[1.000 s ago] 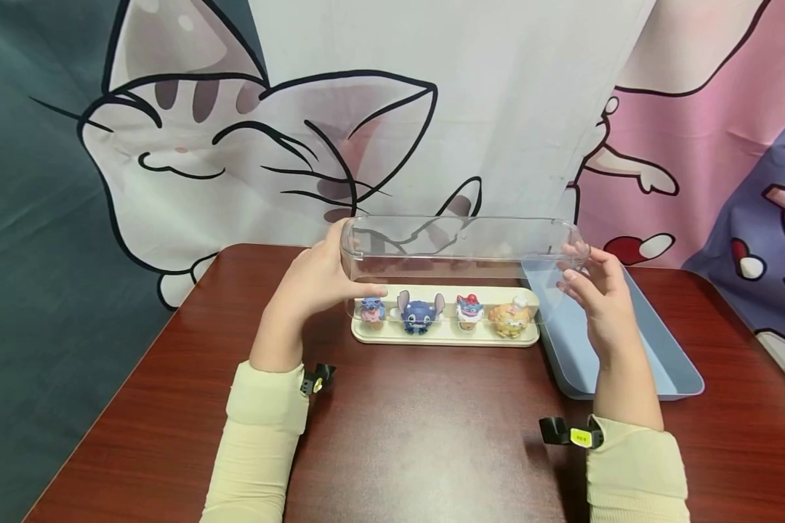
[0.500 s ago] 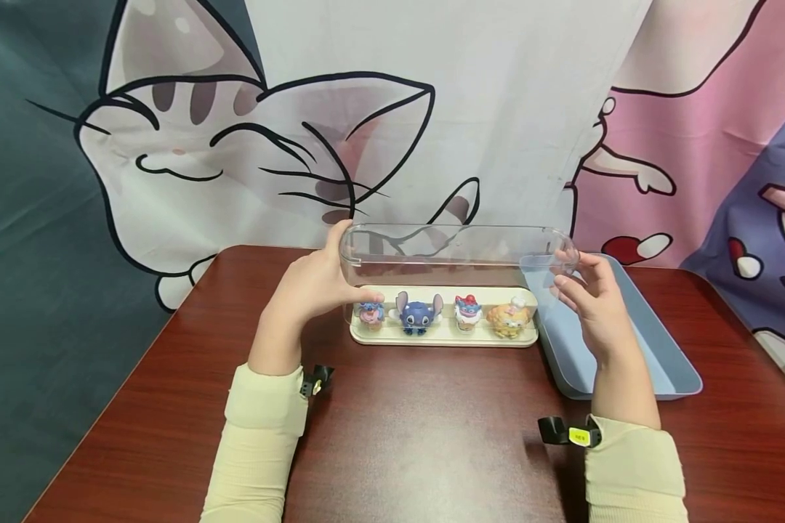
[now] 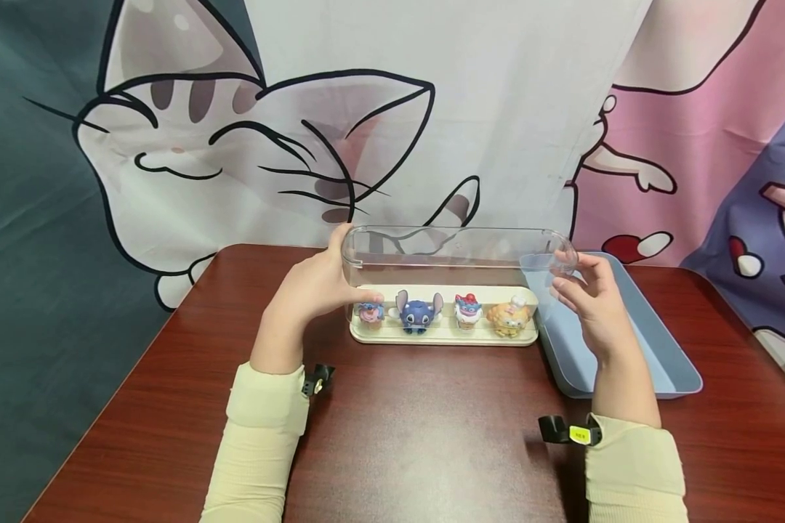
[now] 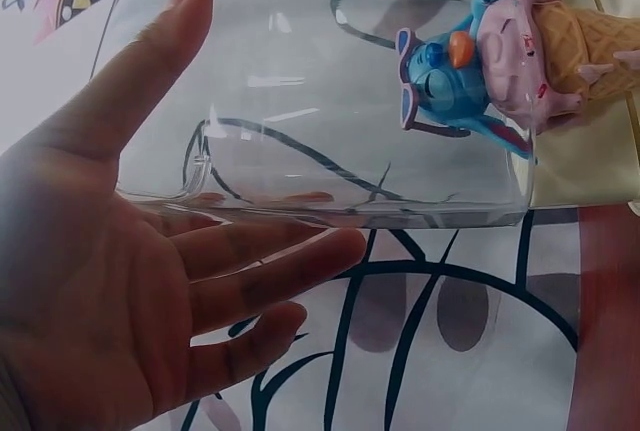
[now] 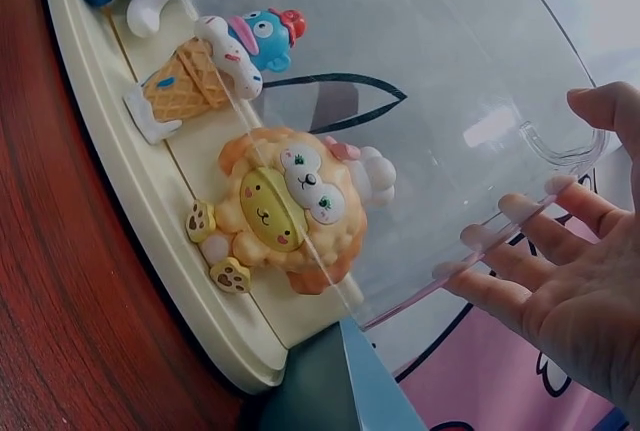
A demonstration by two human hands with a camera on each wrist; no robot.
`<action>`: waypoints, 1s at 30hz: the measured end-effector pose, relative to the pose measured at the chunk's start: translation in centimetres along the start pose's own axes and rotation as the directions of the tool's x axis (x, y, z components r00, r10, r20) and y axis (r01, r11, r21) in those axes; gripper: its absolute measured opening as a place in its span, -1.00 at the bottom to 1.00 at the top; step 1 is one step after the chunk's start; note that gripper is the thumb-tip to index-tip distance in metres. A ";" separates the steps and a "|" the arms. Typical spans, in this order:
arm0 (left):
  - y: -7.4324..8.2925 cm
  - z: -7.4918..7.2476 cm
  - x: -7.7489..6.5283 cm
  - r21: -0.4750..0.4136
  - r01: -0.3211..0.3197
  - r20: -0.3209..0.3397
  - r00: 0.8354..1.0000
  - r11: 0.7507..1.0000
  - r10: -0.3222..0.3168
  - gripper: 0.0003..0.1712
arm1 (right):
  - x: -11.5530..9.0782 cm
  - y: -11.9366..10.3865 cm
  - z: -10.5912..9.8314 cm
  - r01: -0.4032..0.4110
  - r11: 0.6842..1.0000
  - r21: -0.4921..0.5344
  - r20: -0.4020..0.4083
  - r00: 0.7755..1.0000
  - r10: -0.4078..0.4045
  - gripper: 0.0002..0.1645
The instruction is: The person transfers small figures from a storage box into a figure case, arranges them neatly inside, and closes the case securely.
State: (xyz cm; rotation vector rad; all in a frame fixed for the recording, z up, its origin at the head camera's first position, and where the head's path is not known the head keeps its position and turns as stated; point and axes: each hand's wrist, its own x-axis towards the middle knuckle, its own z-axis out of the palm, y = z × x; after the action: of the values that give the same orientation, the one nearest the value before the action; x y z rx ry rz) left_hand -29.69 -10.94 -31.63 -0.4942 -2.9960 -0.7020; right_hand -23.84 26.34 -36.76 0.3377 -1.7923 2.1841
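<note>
A long clear plastic cover (image 3: pixel 458 247) stands over a cream display base (image 3: pixel 445 339). My left hand (image 3: pixel 314 290) holds the cover's left end, thumb in front and fingers along the side in the left wrist view. At the other end my right hand (image 3: pixel 592 301) grips it between thumb and fingertips. Several small figures line the base: a blue one on an ice-cream cone (image 4: pixel 450 81), a big-eared blue figure (image 3: pixel 417 314), another cone figure with a red top (image 5: pixel 225 66) and a fluffy orange figure (image 5: pixel 295 206). Whether the cover's lower edge touches the base, I cannot tell.
A light blue tray (image 3: pixel 670 363) stands right of the base, partly behind my right hand and forearm. All of it rests on a reddish-brown wooden table (image 3: pixel 432 436). Behind the table hangs a cloth (image 3: pixel 497 109) printed with cartoon cats.
The clear cover has come down a little over the base, and its right end has shifted slightly left. Both hands move with it and keep their hold. The figures stay in place.
</note>
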 end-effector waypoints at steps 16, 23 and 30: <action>-0.5 0.1 0.3 -0.016 0.006 0.097 0.995 1.000 -0.004 0.32 | 0.2 0.7 -0.2 -0.011 1.000 -0.021 0.022 1.000 0.011 -0.63; -0.7 0.0 0.0 0.050 -0.012 0.136 0.991 0.999 0.005 0.27 | 0.2 0.7 0.2 0.016 0.997 -0.073 0.032 0.999 -0.014 -0.59; -0.7 -0.2 -0.2 0.062 -0.005 0.142 0.990 0.998 -0.003 0.21 | 0.2 0.9 0.2 0.019 0.996 -0.086 0.060 0.998 -0.014 -0.55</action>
State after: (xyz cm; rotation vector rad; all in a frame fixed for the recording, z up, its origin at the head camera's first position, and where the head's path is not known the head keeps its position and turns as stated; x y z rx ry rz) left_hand -29.67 -11.65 -31.78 -0.5656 -3.1375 -0.5951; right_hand -24.39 25.97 -37.50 0.4005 -1.9018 2.0990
